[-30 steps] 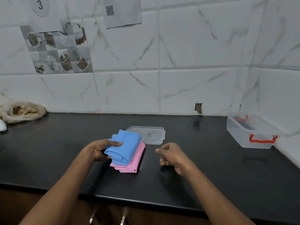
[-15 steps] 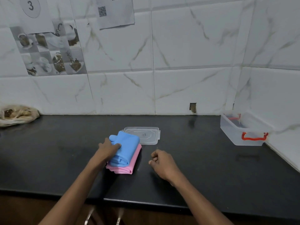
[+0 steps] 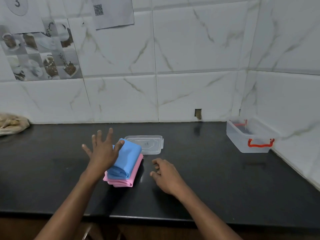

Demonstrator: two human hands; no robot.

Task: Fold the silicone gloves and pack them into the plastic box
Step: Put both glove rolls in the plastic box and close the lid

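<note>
Closest to me, my right hand sits low over the black stone countertop, fingers loosely curled and holding nothing; I cannot tell whether it touches the surface. Just to its left lies the stack of gloves: the folded pink silicone glove flat on the counter, with the folded blue silicone glove on top of it. My left hand is spread wide, fingers straight, released, its thumb and palm edge against the blue glove's left side. Behind the stack, touching it, lies the clear flat plastic lid. Well apart, in the far right corner by the tiled wall, stands the clear plastic box with red handles. At the far left lies a crumpled beige bag.
</note>
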